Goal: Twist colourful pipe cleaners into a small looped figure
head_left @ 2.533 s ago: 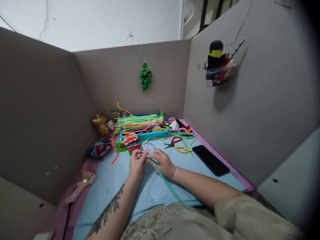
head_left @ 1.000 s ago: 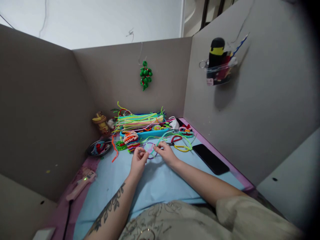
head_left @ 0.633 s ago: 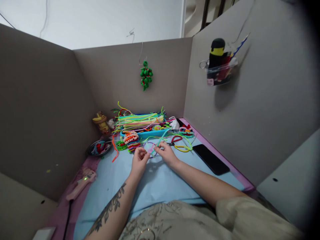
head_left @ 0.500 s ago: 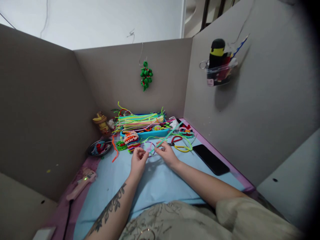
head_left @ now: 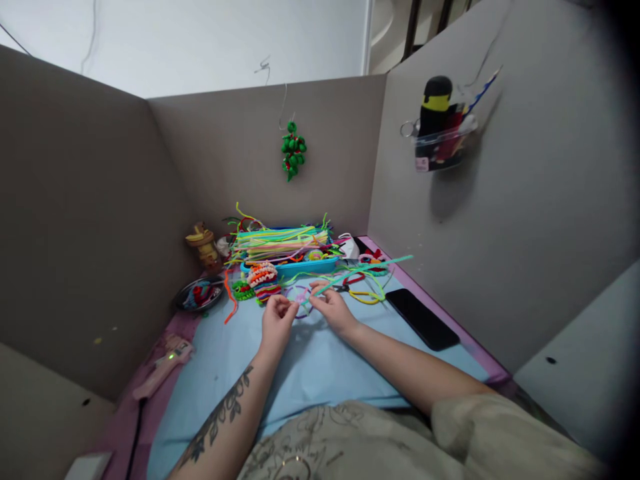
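My left hand point(head_left: 276, 321) and my right hand point(head_left: 331, 309) meet over a light blue mat point(head_left: 300, 373), fingertips almost touching. My right hand pinches a long teal pipe cleaner point(head_left: 370, 269) that slants out to the right above the mat. My left hand pinches a small purple pipe cleaner loop point(head_left: 299, 296) where the teal one joins it. Just beyond my hands stands a blue tray point(head_left: 305, 268) piled with many coloured pipe cleaners.
A black phone point(head_left: 422, 319) lies right of my hands. Scissors point(head_left: 350, 284) and loose pipe cleaner shapes lie near the tray. A pink glue gun point(head_left: 161, 367) and a dark dish point(head_left: 197, 297) sit at left. Cardboard walls enclose three sides; a green ornament point(head_left: 293, 151) hangs behind.
The teal pipe cleaner's free end has swung from pointing back toward me, up past the tray and out to the right. My hands shifted slightly farther from me.
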A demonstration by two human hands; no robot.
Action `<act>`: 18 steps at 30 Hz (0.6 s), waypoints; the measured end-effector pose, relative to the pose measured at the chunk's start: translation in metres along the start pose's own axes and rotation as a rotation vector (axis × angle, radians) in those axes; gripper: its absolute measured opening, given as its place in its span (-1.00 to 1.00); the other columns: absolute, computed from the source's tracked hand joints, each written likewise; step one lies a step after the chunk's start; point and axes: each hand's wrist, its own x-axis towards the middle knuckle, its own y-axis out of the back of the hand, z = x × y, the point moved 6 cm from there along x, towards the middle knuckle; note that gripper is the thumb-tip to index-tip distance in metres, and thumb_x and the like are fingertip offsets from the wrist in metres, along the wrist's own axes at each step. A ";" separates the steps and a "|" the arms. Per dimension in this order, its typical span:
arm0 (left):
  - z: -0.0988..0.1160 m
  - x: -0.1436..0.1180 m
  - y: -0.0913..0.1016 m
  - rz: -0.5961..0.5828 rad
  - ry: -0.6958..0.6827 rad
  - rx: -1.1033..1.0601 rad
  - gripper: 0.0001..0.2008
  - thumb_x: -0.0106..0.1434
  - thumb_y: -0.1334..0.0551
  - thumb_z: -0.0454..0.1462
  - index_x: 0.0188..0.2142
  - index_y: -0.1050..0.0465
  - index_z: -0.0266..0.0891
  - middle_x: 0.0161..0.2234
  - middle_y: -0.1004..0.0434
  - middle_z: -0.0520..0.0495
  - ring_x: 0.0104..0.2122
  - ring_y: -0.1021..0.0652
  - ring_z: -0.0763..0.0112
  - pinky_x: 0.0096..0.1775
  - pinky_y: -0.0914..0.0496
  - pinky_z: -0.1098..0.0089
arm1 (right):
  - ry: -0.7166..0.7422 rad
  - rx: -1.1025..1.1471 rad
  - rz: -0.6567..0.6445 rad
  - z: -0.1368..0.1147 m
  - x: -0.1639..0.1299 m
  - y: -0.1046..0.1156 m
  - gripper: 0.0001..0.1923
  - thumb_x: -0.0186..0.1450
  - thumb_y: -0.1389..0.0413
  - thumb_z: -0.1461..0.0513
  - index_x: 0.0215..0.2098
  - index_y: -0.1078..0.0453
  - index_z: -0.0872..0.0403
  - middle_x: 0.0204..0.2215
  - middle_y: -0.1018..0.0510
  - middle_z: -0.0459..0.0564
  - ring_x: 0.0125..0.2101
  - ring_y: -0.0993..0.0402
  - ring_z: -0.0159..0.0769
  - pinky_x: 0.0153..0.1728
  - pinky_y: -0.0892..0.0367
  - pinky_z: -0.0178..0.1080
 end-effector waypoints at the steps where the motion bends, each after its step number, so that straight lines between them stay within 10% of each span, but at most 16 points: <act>1: 0.000 0.000 0.000 0.001 -0.001 -0.001 -0.72 0.03 -0.28 -0.22 -0.39 -0.15 -0.20 -0.56 -0.34 0.12 -0.58 -0.36 0.56 -0.51 -0.18 0.55 | -0.004 0.025 0.003 0.001 0.000 0.000 -0.85 0.08 -0.12 0.15 -0.45 -0.34 0.07 -0.15 -0.32 0.02 -0.11 -0.28 -0.21 -0.21 -0.23 -0.22; 18: -0.001 0.001 -0.002 -0.026 0.039 -0.055 -0.70 0.02 -0.27 -0.18 -0.35 -0.16 -0.20 -0.56 -0.26 0.14 -0.61 -0.29 0.61 -0.55 -0.13 0.56 | -0.179 0.153 0.018 0.019 0.006 0.001 -0.87 0.02 -0.13 0.17 -0.52 -0.38 0.08 -0.20 -0.42 -0.02 -0.17 -0.32 -0.22 -0.09 -0.16 -0.20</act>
